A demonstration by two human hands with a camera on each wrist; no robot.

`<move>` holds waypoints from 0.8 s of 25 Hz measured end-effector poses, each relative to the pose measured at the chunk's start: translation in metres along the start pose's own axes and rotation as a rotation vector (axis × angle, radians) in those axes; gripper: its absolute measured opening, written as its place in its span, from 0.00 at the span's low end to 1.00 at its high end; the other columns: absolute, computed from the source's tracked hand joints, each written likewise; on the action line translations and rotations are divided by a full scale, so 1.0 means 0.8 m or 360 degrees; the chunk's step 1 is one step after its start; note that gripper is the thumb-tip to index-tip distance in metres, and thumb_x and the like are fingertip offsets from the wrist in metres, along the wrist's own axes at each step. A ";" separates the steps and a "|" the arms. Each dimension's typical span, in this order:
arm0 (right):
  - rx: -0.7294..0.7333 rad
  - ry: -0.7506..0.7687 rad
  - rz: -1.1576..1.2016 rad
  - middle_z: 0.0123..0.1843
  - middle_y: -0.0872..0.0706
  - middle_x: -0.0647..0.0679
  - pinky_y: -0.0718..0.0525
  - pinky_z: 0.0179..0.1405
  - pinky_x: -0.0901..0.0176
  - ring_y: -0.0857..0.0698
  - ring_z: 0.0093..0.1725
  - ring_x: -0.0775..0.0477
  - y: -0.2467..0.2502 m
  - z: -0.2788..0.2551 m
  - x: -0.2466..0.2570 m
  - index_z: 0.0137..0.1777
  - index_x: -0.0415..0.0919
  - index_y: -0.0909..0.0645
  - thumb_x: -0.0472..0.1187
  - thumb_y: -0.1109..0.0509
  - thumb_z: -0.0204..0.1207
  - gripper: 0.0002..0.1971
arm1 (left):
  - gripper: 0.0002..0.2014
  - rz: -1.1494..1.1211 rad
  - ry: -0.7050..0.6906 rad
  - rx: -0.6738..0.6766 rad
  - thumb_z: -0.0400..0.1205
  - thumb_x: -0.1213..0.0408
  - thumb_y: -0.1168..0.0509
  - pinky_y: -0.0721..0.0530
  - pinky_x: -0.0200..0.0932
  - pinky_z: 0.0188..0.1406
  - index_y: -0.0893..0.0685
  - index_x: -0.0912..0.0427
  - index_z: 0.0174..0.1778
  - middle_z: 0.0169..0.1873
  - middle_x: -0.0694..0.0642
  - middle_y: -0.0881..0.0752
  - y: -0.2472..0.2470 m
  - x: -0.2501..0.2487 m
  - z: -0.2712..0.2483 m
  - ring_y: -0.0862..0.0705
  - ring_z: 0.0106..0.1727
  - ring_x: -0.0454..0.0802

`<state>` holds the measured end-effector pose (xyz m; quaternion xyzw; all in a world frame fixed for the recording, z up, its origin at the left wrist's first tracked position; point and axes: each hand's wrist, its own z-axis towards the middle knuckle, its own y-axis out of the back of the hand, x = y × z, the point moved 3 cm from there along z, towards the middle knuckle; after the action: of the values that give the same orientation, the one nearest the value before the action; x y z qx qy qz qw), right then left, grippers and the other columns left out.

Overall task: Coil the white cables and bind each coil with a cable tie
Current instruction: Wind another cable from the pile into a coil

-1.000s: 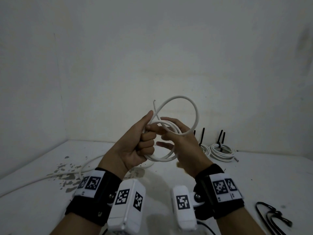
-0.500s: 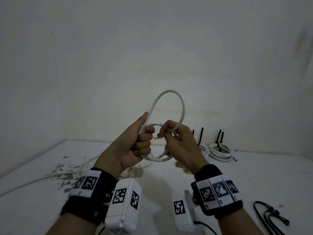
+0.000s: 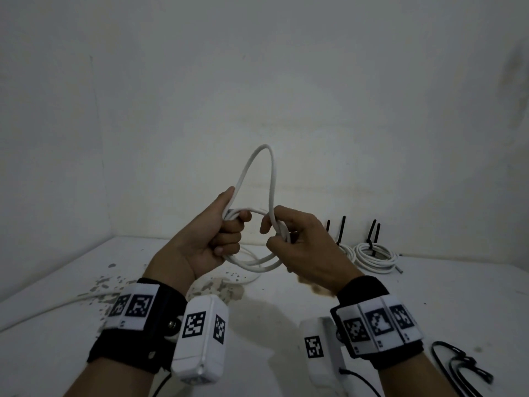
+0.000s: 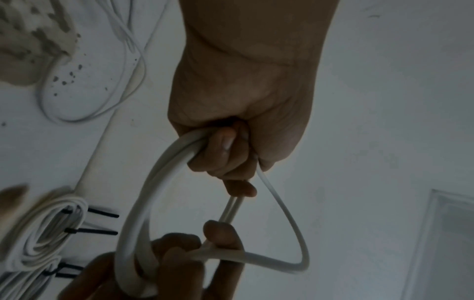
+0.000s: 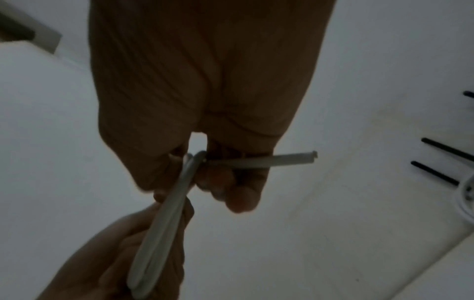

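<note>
The white cable (image 3: pixel 252 239) is in the air in front of you, above the table (image 3: pixel 429 296), already wound into several turns, with one last loop standing up tall toward 12 o'clock. Your left hand (image 3: pixel 206 242) grips the gathered turns at the coil's 9 o'clock side, fingers curled round them and thumb lying up along the tall loop. Your right hand (image 3: pixel 297 247) pinches the turns at 3 o'clock, and the right wrist view shows the cut cable end (image 5: pixel 295 159) sticking out past the fingers.

To do this step well, bring that tall loop down until it matches the other turns in size, feeding the slack through your right fingers rather than tugging. Keep the left grip firm so the stacked turns do not spring apart; this cable looks stiff and will probably want to unwind. Tuck the free end flat along the bundle, so it will not poke out once tied.

Only let go with one hand when the other holds every turn. Spare black cable ties (image 3: pixel 458 368) lie at about 4 o'clock from the coil, near your right wrist. The finished coils (image 3: pixel 375 257), each bound with black ties, sit at about 3 o'clock, by the wall. A loose white cable (image 3: pixel 86 298) trails across the table toward 8 o'clock.
</note>
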<state>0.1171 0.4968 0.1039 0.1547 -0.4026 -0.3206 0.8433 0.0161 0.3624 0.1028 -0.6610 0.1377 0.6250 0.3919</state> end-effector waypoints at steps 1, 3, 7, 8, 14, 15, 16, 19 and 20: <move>0.0093 -0.0048 0.0087 0.30 0.26 0.45 0.21 0.26 0.52 0.29 0.26 0.50 0.001 0.000 0.000 0.46 0.43 0.19 0.28 0.32 0.73 0.09 | 0.28 -0.0026 0.0011 -0.0001 0.87 0.41 0.47 0.46 0.33 0.09 0.23 0.57 0.28 0.15 0.45 0.42 0.000 0.000 0.000 0.45 0.11 0.39; 0.0233 -0.0102 0.0147 0.32 0.28 0.43 0.22 0.30 0.54 0.29 0.28 0.50 0.004 -0.001 0.000 0.47 0.42 0.21 0.28 0.31 0.72 0.09 | 0.27 -0.0049 0.0024 -0.0005 0.87 0.41 0.47 0.45 0.32 0.08 0.24 0.58 0.29 0.15 0.44 0.42 -0.002 0.000 -0.001 0.45 0.11 0.38; 0.0382 -0.0123 0.0029 0.33 0.28 0.46 0.23 0.35 0.54 0.30 0.32 0.49 0.003 -0.002 0.000 0.48 0.46 0.23 0.30 0.30 0.73 0.11 | 0.27 -0.0024 0.0029 -0.0015 0.87 0.42 0.47 0.45 0.32 0.10 0.24 0.57 0.29 0.15 0.44 0.41 -0.003 -0.003 -0.002 0.45 0.11 0.38; 0.0401 -0.0122 0.0031 0.32 0.28 0.47 0.24 0.34 0.55 0.31 0.31 0.50 0.004 -0.002 0.000 0.49 0.46 0.23 0.30 0.30 0.74 0.11 | 0.27 -0.0019 0.0030 -0.0022 0.87 0.43 0.46 0.46 0.32 0.10 0.24 0.57 0.28 0.15 0.44 0.41 -0.003 -0.003 -0.002 0.45 0.11 0.38; 0.0134 -0.0030 -0.0242 0.24 0.30 0.59 0.30 0.29 0.64 0.34 0.26 0.56 0.014 -0.002 -0.016 0.62 0.55 0.15 0.31 0.33 0.77 0.20 | 0.22 0.0050 0.0020 -0.0080 0.87 0.47 0.44 0.48 0.34 0.13 0.29 0.54 0.28 0.17 0.45 0.43 -0.007 0.003 0.002 0.46 0.13 0.40; 0.0102 -0.0012 -0.0252 0.24 0.30 0.60 0.30 0.30 0.65 0.34 0.26 0.57 0.014 -0.002 -0.018 0.68 0.57 0.17 0.34 0.32 0.80 0.21 | 0.22 0.0075 0.0012 -0.0093 0.87 0.48 0.43 0.48 0.34 0.12 0.31 0.53 0.28 0.17 0.45 0.43 -0.006 0.003 0.004 0.47 0.13 0.40; 0.0100 -0.0013 -0.0200 0.24 0.30 0.59 0.30 0.30 0.64 0.34 0.26 0.57 0.015 -0.003 -0.019 0.74 0.60 0.21 0.38 0.30 0.82 0.23 | 0.22 0.0084 0.0005 -0.0113 0.87 0.48 0.43 0.48 0.33 0.11 0.32 0.52 0.28 0.17 0.44 0.43 -0.004 0.001 0.004 0.47 0.13 0.40; 0.0108 -0.0179 0.0020 0.25 0.31 0.46 0.33 0.27 0.62 0.35 0.25 0.52 0.035 -0.007 -0.028 0.76 0.69 0.28 0.53 0.25 0.77 0.28 | 0.21 -0.0029 -0.0045 -0.0217 0.87 0.50 0.44 0.49 0.30 0.08 0.35 0.51 0.28 0.14 0.44 0.42 0.019 -0.010 0.002 0.46 0.10 0.39; 0.0073 -0.0221 0.0039 0.25 0.33 0.45 0.36 0.26 0.64 0.37 0.24 0.52 0.043 -0.009 -0.031 0.69 0.64 0.20 0.54 0.24 0.76 0.21 | 0.21 -0.0060 -0.0080 -0.0261 0.87 0.50 0.43 0.49 0.30 0.08 0.35 0.50 0.28 0.13 0.44 0.42 0.029 -0.014 0.001 0.45 0.10 0.39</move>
<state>0.1252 0.5388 0.1031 0.1464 -0.4691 -0.3110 0.8135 -0.0021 0.3445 0.1055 -0.6775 0.0637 0.6430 0.3515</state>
